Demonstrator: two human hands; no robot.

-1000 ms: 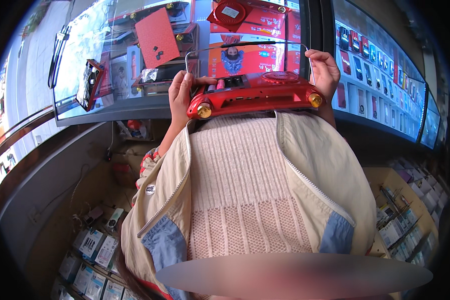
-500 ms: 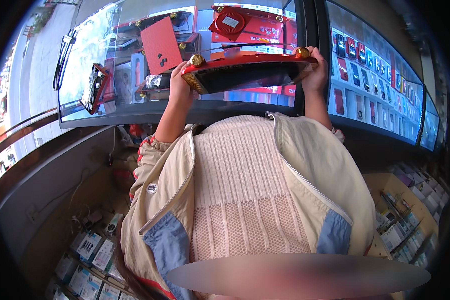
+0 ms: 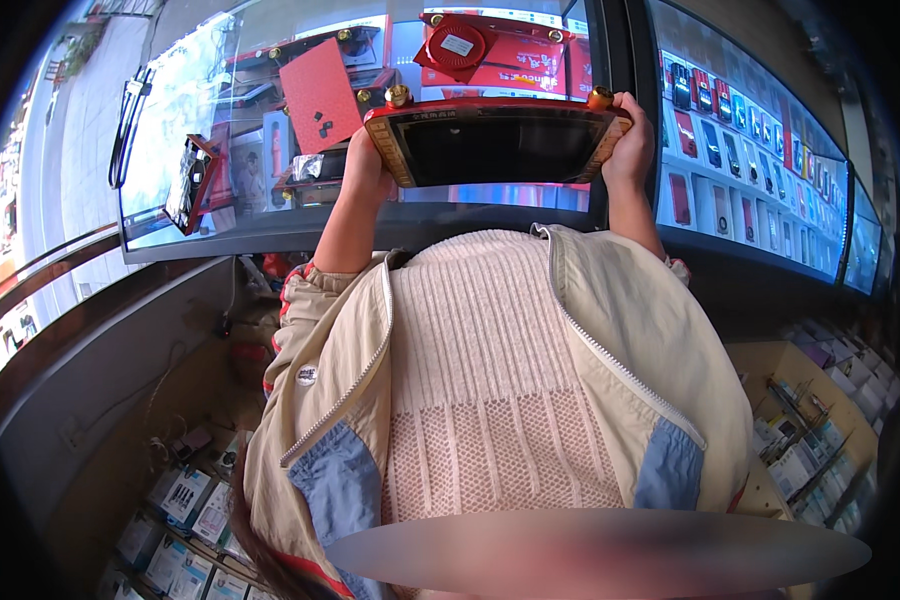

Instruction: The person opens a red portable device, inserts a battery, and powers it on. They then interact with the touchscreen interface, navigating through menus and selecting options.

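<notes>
A wide red-framed device with a dark screen (image 3: pixel 495 147) is held up between my two hands over the glass counter. Gold buttons run down both ends of its face, and a gold knob (image 3: pixel 398 96) sits at its upper left corner, with another gold knob (image 3: pixel 600 98) at the upper right. My left hand (image 3: pixel 367 165) is closed round the left end. At the right end, my right hand (image 3: pixel 630 145) grips the edge, its fingers partly hidden behind the casing. The device's back is out of sight.
Beyond my left hand lies a red flat box (image 3: pixel 315 85) with several small black pieces (image 3: pixel 324 130) on it. A red part with a round grille (image 3: pixel 458 46) lies farther back. An opened red-edged unit (image 3: pixel 192 180) stands at left. Phones fill the right-hand showcase (image 3: pixel 730 150).
The device has tilted so its screen and gold side buttons face me more fully. Both hands keep their grip on its ends.
</notes>
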